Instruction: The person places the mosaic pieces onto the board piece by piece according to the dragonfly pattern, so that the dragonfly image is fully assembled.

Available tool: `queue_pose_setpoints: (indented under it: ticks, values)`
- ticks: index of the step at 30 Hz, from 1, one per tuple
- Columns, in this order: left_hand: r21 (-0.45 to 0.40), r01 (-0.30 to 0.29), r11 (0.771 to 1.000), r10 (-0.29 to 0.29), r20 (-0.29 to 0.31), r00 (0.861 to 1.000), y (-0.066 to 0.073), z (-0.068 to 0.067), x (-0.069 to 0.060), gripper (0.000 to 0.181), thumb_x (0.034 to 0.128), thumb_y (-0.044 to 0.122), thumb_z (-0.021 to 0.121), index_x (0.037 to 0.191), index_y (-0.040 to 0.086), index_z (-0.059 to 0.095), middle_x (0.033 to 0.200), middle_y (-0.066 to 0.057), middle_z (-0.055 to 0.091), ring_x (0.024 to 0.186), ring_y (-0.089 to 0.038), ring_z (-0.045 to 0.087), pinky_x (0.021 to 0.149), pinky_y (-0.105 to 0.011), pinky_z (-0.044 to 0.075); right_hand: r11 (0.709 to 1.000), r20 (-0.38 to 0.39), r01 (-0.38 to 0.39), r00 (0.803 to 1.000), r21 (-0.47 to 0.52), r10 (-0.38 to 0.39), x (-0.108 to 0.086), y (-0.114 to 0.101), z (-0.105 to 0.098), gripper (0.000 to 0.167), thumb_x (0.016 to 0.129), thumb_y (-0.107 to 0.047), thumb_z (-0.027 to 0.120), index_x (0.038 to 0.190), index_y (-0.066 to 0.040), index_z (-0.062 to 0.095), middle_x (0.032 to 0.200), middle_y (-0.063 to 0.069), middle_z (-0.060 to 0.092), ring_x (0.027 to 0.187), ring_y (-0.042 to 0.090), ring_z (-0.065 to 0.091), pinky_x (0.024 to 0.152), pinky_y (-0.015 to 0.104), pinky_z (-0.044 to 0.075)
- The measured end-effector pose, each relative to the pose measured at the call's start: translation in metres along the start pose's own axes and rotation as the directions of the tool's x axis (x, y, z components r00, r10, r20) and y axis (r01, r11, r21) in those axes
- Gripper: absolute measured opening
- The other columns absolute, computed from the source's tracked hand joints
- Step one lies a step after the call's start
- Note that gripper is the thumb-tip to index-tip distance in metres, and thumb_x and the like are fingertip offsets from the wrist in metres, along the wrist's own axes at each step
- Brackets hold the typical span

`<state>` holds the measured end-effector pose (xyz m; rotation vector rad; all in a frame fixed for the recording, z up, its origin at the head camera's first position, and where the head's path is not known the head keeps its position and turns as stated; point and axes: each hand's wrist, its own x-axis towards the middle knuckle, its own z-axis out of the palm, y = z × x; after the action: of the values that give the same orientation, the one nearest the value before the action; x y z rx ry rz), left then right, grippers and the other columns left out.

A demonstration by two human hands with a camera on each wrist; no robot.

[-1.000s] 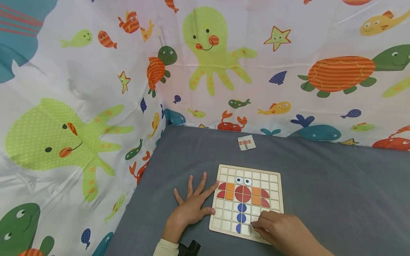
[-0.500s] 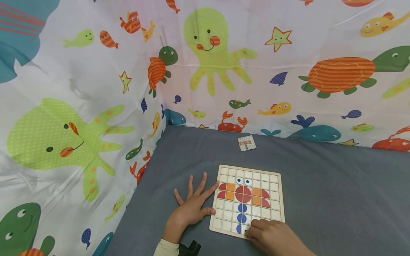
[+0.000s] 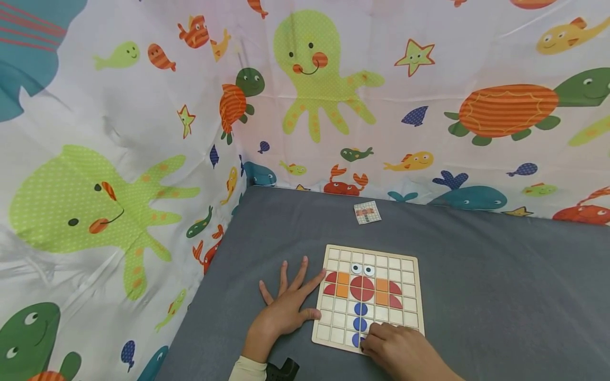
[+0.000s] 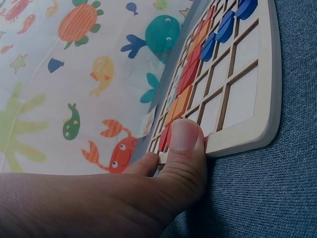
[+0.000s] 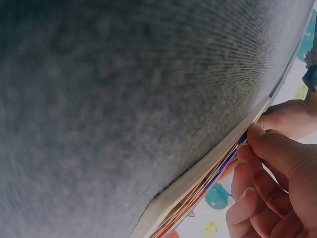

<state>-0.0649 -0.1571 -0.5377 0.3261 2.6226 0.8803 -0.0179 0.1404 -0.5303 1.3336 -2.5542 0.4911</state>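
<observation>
A square wooden grid board [image 3: 412, 321] lies on the grey cloth, bearing flat tiles. It carries two eye tiles [image 3: 362, 269], a red circle [image 3: 361, 289], orange squares [image 3: 382, 286], red quarter pieces [image 3: 395, 302] and a column of blue pieces [image 3: 360, 324]. My left hand [image 3: 282, 311] is spread flat at the board's left side, thumb and index tip touching its rim. My right hand [image 3: 397, 346] bends over the bottom row, its fingertips pinching a blue tile [image 5: 242, 137] beside the lowest blue half-circle [image 3: 356, 340]. The fingers mostly cover that tile.
A small pattern card [image 3: 367, 212] with a similar printed figure lies behind the board. White cloth walls [image 3: 371, 32] with sea-animal prints rise at the back and left. A black strap [image 3: 282, 369] is around my left wrist.
My right hand has moved left along the bottom row with a small tile, reaching the cell beside the lowest blue half-circle. Blue now shows at its fingertips. The left hand stays in place.
</observation>
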Motion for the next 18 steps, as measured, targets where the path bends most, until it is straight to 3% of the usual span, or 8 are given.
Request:
queue_pose_setpoints:
  ticks: [8,13,18]
  values:
    - [0.019,0.012,1.0,-0.012,0.002,1.0,0.003,-0.003,0.0,0.09,0.0877,0.052,0.072,0.167,0.045,0.031,0.179,-0.001,0.0,0.159,-0.048,-0.02,0.102,-0.089,-0.023,0.995,0.074,-0.082,0.994,0.057,0.077,0.002,-0.002,-0.003,0.016,0.085,-0.028,0.09,0.092,-0.026,0.075,0.08,-0.021,0.055,0.07,-0.006,0.048,0.059,0.014,0.044]
    - [0.004,0.015,1.0,-0.015,0.014,1.0,-0.005,0.003,0.003,0.09,0.0881,0.052,0.071,0.166,0.051,0.025,0.179,0.004,-0.006,0.158,-0.044,-0.025,0.1,-0.085,-0.03,0.993,0.1,-0.097,0.991,0.063,0.091,0.004,-0.002,-0.005,0.014,0.087,-0.027,0.088,0.093,-0.025,0.076,0.081,-0.02,0.057,0.071,-0.006,0.05,0.06,0.015,0.047]
    - [0.011,-0.007,1.0,0.007,-0.01,1.0,-0.015,0.012,0.006,0.092,0.0871,0.052,0.073,0.164,0.057,0.022,0.178,0.008,-0.008,0.158,-0.041,-0.027,0.099,-0.083,-0.034,0.994,0.105,-0.089,0.991,0.062,0.083,0.004,-0.001,-0.005,0.014,0.088,-0.028,0.088,0.095,-0.024,0.076,0.083,-0.018,0.058,0.071,-0.004,0.051,0.06,0.015,0.047]
